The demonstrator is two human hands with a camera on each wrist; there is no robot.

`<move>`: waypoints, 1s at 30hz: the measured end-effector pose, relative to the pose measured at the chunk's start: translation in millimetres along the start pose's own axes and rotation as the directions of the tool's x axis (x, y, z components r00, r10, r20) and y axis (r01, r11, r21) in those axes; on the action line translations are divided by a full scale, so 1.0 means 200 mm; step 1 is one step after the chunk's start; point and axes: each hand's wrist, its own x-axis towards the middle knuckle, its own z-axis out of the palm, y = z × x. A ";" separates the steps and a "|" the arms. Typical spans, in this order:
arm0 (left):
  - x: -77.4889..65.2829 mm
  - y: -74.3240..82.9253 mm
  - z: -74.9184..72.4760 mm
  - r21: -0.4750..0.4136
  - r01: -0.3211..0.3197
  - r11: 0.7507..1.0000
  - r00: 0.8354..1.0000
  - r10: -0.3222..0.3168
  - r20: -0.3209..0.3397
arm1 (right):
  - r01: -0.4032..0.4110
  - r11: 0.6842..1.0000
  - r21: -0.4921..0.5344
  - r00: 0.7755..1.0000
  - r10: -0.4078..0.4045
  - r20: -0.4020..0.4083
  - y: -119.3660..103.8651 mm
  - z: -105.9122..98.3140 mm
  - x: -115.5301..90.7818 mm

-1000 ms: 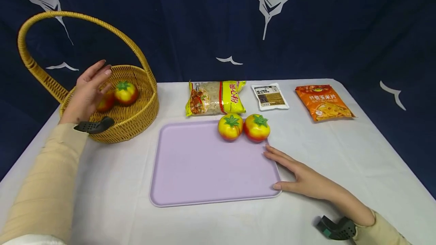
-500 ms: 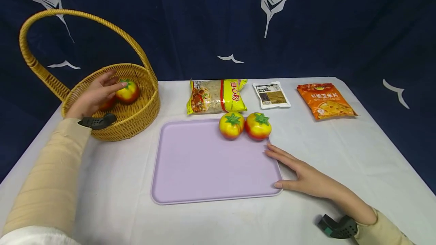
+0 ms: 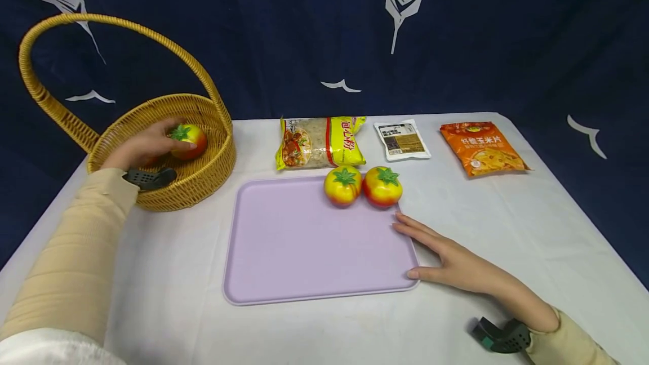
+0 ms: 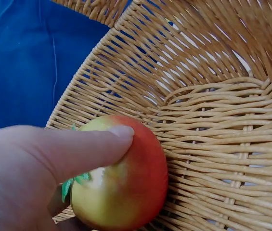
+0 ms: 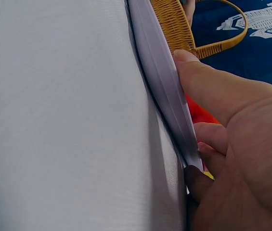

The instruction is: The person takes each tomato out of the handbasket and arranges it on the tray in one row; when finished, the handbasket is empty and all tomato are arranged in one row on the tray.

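Inside the wicker basket point(image 3: 213, 176) at the left, my left hand point(image 3: 144, 142) holds a red and yellow tomato point(image 3: 190, 144) with a green leafy top. The left wrist view shows the thumb laid across that tomato point(image 4: 121, 192), the other fingers mostly hidden behind it. My right hand point(image 3: 456, 263) rests at the right edge of a lilac tray point(image 3: 319, 246), fingers spread and nearly straight. Its thumb lies on the tray's rim point(image 5: 167, 82) in the right wrist view. Two similar tomatoes, a left one point(image 3: 343, 186) and a right one point(image 3: 382, 187), sit side by side at the tray's far right corner.
Behind the tray lies a yellow noodle bag point(image 3: 321, 142). Right of it are a small white and brown packet point(image 3: 402, 141) and an orange snack bag point(image 3: 483, 148). The basket's tall handle point(image 3: 127, 24) arches over its opening. A dark blue curtain point(image 3: 284, 38) hangs behind the table.
My left hand has come down into the basket and taken hold of the tomato there. The right hand has stayed at the tray's edge.
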 end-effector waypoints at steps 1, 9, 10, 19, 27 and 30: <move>0.00 0.00 0.00 0.005 0.005 1.000 1.000 -0.005 0.004 | 0.006 1.000 -0.001 1.000 -0.006 -0.002 0.00 0.00 0.00; 0.00 -0.01 0.00 0.003 0.023 1.000 0.999 -0.023 0.035 | 0.004 1.000 -0.001 1.000 -0.004 -0.003 0.00 -0.01 0.01; 0.00 -0.01 0.00 0.008 0.019 1.000 0.999 -0.020 0.035 | 0.001 1.000 -0.001 1.000 -0.001 -0.002 0.00 -0.01 0.01; -0.06 0.04 0.03 -0.050 -0.012 0.999 0.999 0.010 -0.052 | 0.034 0.999 0.025 0.999 -0.034 -0.014 0.00 0.02 -0.02; -0.28 0.24 0.14 -0.150 -0.170 0.974 0.954 0.125 -0.271 | 0.063 0.998 0.019 0.998 -0.063 -0.021 0.00 0.01 -0.01; -0.34 0.33 0.26 -0.168 -0.253 0.953 0.936 0.198 -0.290 | 0.063 0.998 0.011 0.998 -0.063 -0.019 0.00 0.01 -0.01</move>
